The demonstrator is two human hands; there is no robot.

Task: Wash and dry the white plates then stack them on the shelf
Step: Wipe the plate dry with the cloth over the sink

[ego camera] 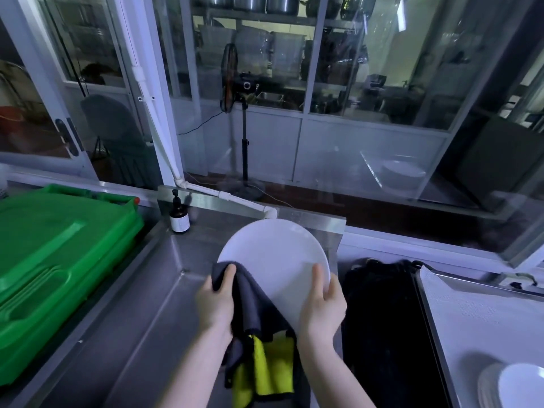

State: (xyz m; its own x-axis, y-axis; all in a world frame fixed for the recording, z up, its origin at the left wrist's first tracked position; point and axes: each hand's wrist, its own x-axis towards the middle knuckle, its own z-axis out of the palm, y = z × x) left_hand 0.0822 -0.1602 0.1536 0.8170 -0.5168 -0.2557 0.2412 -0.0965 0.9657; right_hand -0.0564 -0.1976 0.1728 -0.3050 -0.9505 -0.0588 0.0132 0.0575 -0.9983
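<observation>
Cloth: the grey-and-yellow drying cloth [259, 348] hangs nearest you, its tail dangling between your forearms over the steel bench [141, 304].
Left hand: your left hand [216, 301] has its fingers closed on the cloth, pressing it to the plate's lower left rim.
Right hand: your right hand [322, 304] grips the bare right rim — thumb on the face, the other fingers hidden behind.
Plate: the white plate [273, 254] is held tilted up above the bench, apart from it, just this side of the white pipe elbow [269, 213].
Stack: more white plates [512, 387] sit at the lower right, cut off by the frame edge.
Risk: a wet rim could slip from the bare right hand during wiping; a wide turn could knock the plate on the pipe elbow or the soap bottle [179, 217].
Unclear: the left hand is motion-blurred, the plate's back is unseen, the dark area [382, 319] beside you is unreadable, and I cannot pick out the shelf — only reflections beyond the glass.
</observation>
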